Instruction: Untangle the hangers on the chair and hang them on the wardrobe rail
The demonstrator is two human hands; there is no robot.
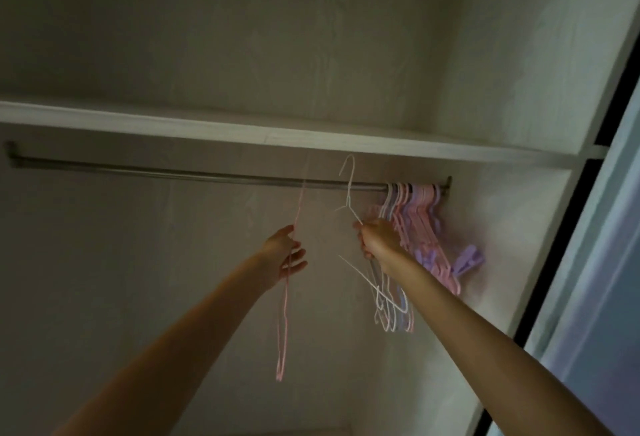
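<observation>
A metal wardrobe rail (194, 173) runs under a white shelf. At its right end hang several pink, white and purple hangers (417, 224), bunched together. My right hand (375, 237) grips a white wire hanger (349, 189) by its shoulder, with the hook raised just in front of the rail, left of the bunch. My left hand (284, 251) holds a thin pink hanger (284, 318) edge-on; its hook reaches up near the rail and its body dangles below my wrist.
The white shelf (277, 130) sits close above the rail. The wardrobe's right side wall (512, 227) lies beside the hung bunch, with a sliding door frame (588, 262) further right. The rail's left stretch is bare.
</observation>
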